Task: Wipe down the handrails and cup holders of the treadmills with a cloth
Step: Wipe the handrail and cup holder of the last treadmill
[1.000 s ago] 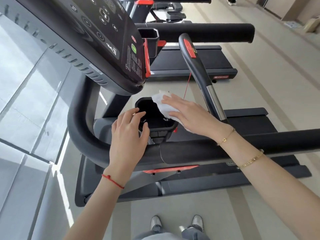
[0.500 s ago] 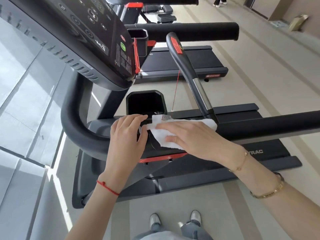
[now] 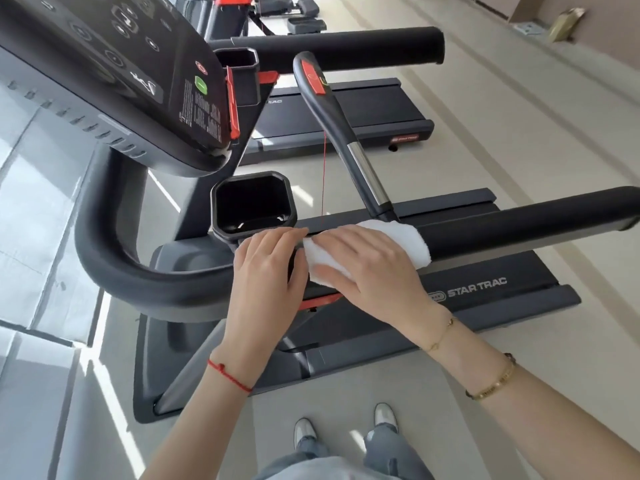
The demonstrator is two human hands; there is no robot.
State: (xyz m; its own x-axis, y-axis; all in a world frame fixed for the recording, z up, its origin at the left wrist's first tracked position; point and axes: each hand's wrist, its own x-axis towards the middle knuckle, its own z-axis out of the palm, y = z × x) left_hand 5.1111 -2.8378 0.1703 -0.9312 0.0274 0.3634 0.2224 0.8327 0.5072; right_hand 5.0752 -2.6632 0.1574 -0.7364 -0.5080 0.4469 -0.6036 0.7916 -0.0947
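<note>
The black side handrail (image 3: 519, 226) of the near treadmill runs to the right from the black cup holder (image 3: 216, 209). A folded white cloth (image 3: 412, 240) lies over the rail just right of the cup holder. My right hand (image 3: 370, 268) presses flat on the cloth, fingers pointing left. Beside it, my left hand (image 3: 266, 271) grips the rail below the cup holder, fingers curled over the top and thumb on the near side. The two hands touch.
The console (image 3: 121, 81) hangs over the upper left, with the curved front rail (image 3: 114, 268) below it. An angled grip bar (image 3: 346, 133) and a red safety cord (image 3: 324, 174) rise just behind my hands. A second treadmill (image 3: 329, 112) stands beyond.
My right hand took the cloth off the cup holder's rim, down onto the handrail, and has slid it a little to the right. My left hand shifted from the cup holder down to the rail.
</note>
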